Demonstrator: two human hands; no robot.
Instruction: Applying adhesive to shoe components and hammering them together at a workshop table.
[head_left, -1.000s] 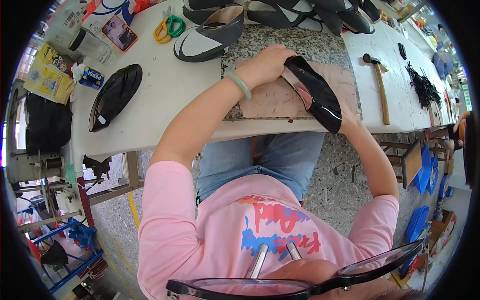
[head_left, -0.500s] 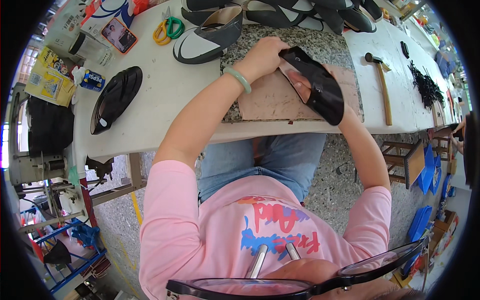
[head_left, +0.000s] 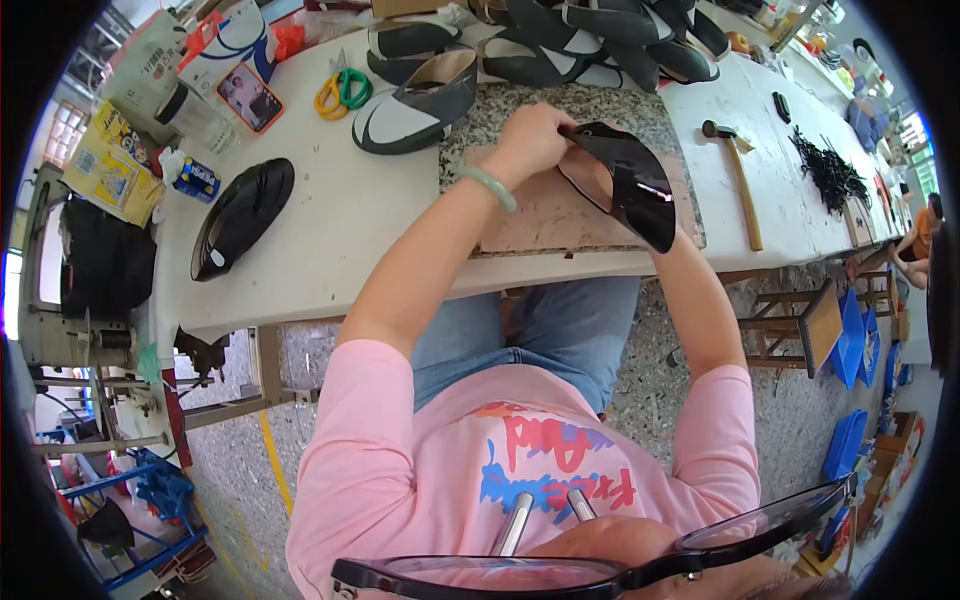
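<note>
A glossy black shoe upper (head_left: 640, 185) is held up over the stone slab, tilted, its opening toward the left. My left hand (head_left: 537, 140), with a pale green bangle at the wrist, is closed on the upper's left end. My right hand (head_left: 676, 246) supports the other end from behind; its fingers are mostly hidden by the upper. Beneath them a worn brownish board (head_left: 530, 215) lies on the speckled stone slab (head_left: 500, 105). A second black upper (head_left: 245, 215) lies on the table to the left.
Grey-and-white shoes (head_left: 415, 115) stand behind the slab, with more piled at the back. A hammer (head_left: 740, 190) and black strips (head_left: 830, 175) lie right. Scissors (head_left: 343, 92), a phone (head_left: 249, 98), a jar (head_left: 195, 118) and a can (head_left: 192, 178) are on the left.
The upper has turned in my hands, so more of its glossy outside shows and fewer right-hand fingers are visible. Both hands are slightly lower in view; the whole view has shifted a little.
</note>
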